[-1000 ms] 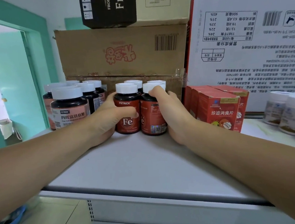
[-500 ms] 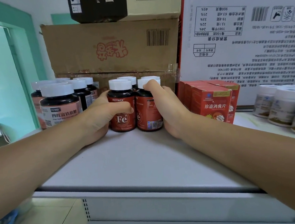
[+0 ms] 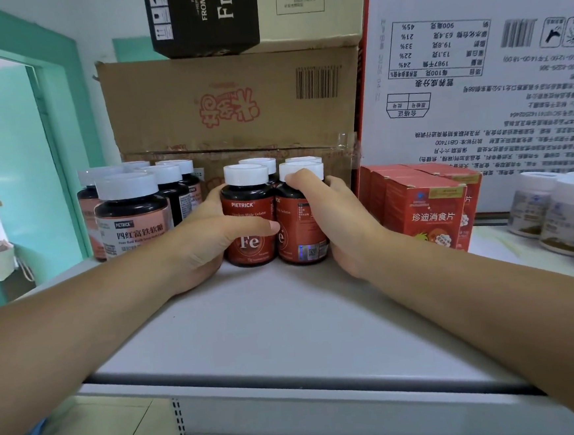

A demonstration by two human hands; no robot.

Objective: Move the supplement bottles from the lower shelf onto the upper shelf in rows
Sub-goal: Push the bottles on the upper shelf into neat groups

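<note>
A grey upper shelf in a storeroom, backed by a brown carton and, further right, a white printed carton; a teal doorway stands at the far left. Just right of it, a cluster of dark pink-labelled bottles with white caps stands upright on the shelf. Next comes my left hand, fingers curled round the left red bottle, thumb laid across its front label. Touching it on the right is the right red bottle; my right hand wraps its far side, thumb up at the edge of the white cap. Both bottles stand upright on the shelf, side by side; two more white caps show directly behind them, forming a second row. Further right stand red boxes, then white jars at the edge of view.

The red bottles look rigid and glossy, probably light to moderate in weight and a little slippery; I judge the safest hold is round the body below the shoulder, not by the cap, which might turn; being narrow and tall, they could tip if nudged high up.
</note>
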